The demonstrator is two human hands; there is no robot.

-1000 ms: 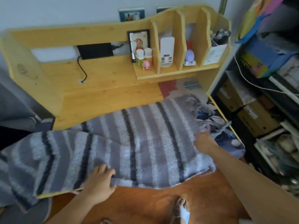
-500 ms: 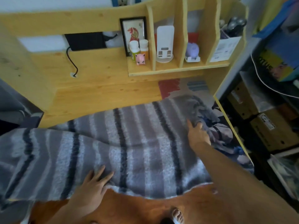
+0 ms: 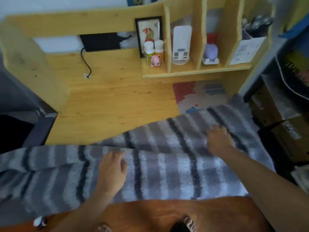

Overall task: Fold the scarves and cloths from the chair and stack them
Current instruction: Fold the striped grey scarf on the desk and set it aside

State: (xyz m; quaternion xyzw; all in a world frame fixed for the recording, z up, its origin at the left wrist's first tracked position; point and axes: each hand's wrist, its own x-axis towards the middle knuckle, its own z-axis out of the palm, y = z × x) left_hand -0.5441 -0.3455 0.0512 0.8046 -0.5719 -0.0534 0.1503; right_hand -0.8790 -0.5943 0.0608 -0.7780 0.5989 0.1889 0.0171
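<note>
Both hands, left (image 3: 112, 171) and right (image 3: 218, 139), press flat-fingered on a fuzzy grey striped scarf (image 3: 167, 164) draping the pale wooden surface (image 3: 108, 101).

1. You have bare wood on the desk (image 3: 107, 104) behind the striped cloth (image 3: 167, 173), on the left and middle.
2. To the right rear, the shelf (image 3: 197, 72) overhangs a paint-stained mat (image 3: 197, 96), leaving a low gap.
3. A black cable (image 3: 86, 62) trails onto the back left of the desk.
4. Cardboard boxes (image 3: 274, 113) crowd the desk's right edge.
5. The wooden side panel (image 3: 31, 67) walls off the left.
</note>
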